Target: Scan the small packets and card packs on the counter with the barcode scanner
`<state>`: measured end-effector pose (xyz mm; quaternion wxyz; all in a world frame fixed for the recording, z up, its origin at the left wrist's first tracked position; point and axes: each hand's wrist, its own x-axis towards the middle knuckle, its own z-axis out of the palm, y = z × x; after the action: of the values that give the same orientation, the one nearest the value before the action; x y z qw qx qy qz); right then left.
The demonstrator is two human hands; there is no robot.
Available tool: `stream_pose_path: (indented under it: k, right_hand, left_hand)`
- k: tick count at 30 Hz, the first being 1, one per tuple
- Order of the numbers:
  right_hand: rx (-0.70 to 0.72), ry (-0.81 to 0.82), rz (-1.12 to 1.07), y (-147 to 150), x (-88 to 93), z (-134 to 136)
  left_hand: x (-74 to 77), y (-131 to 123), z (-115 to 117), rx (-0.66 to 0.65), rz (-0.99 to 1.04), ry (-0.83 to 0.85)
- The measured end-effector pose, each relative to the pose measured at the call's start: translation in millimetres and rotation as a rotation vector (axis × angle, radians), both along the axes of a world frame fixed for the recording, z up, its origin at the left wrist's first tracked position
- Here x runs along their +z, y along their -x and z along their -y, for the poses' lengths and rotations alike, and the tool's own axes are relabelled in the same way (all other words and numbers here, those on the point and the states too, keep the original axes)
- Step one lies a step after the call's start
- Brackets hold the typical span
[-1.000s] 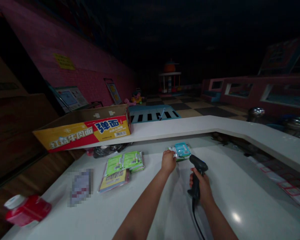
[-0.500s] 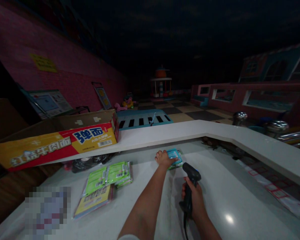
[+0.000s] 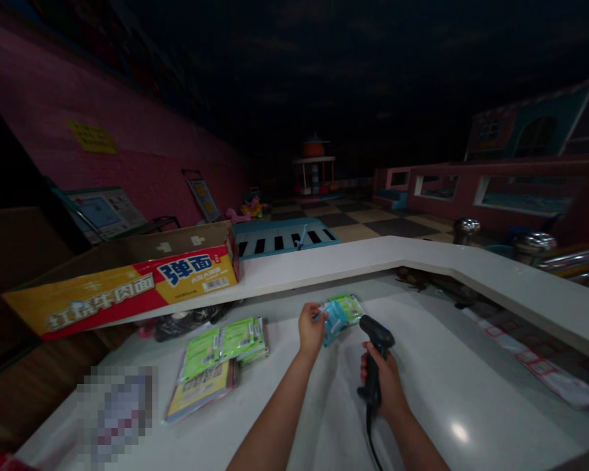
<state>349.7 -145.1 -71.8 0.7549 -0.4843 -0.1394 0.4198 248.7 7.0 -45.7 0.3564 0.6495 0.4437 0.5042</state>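
Observation:
My left hand (image 3: pixel 312 327) pinches the edge of a blue packet (image 3: pixel 334 320), which is tilted up over the white counter (image 3: pixel 422 392). Partly behind that packet lies a green packet (image 3: pixel 352 307). In my right hand (image 3: pixel 383 376) is a black handheld scanner (image 3: pixel 377 333), its head pointing up and left near the packets and its cable running down. Left of my left arm, several green packets (image 3: pixel 240 337) rest partly on a yellow packet (image 3: pixel 203 389).
A white raised ledge (image 3: pixel 324 258) crosses behind the counter. On its left stands an open yellow and red cardboard box (image 3: pixel 142 288). Black plastic (image 3: pixel 186 322) sits under the ledge. Printed sheets (image 3: pixel 530 356) lie at right, and a blurred item (image 3: pixel 120 415) at lower left.
My left hand has lifted the blue packet off the green one and drawn it slightly left and toward me. My right hand still holds the scanner in nearly the same place.

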Motion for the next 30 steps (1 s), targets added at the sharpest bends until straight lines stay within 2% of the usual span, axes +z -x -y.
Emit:
stream_pose_path:
  k: [2,5,7,10,15,17,25,28,30]
  right_hand:
    - [0.023,-0.011,-0.003,0,-1.8,0]
    - [0.057,-0.027,0.015,0,-2.5,2]
    - [0.07,-0.033,0.021,-1,-1.5,3]
    - [0.096,-0.02,0.015,-1,0.3,8]
    - [0.183,0.066,0.044,15,-2.5,16]
    - [0.218,0.093,0.059,28,-5.1,17]
    - [0.199,0.089,0.091,64,-3.8,-6]
    - [0.182,0.065,0.069,68,-0.3,-16]
    - [0.158,0.045,0.061,68,3.5,-19]
  left_hand:
    - [-12.8,29,10,0.036,0.049,-0.016]
    - [-34.9,67,26,0.163,0.101,0.01]
    - [-47.6,81,35,0.208,0.103,0.049]
    - [-58.5,88,46,0.2,0.102,0.059]
    - [-60.1,87,50,0.289,0.044,0.001]
    - [-61.1,88,49,0.284,0.022,-0.018]
    - [-71.3,95,41,0.139,0.075,-0.072]
    - [-68.1,95,41,0.106,0.089,-0.098]
    - [-63.6,94,43,0.038,0.093,-0.094]
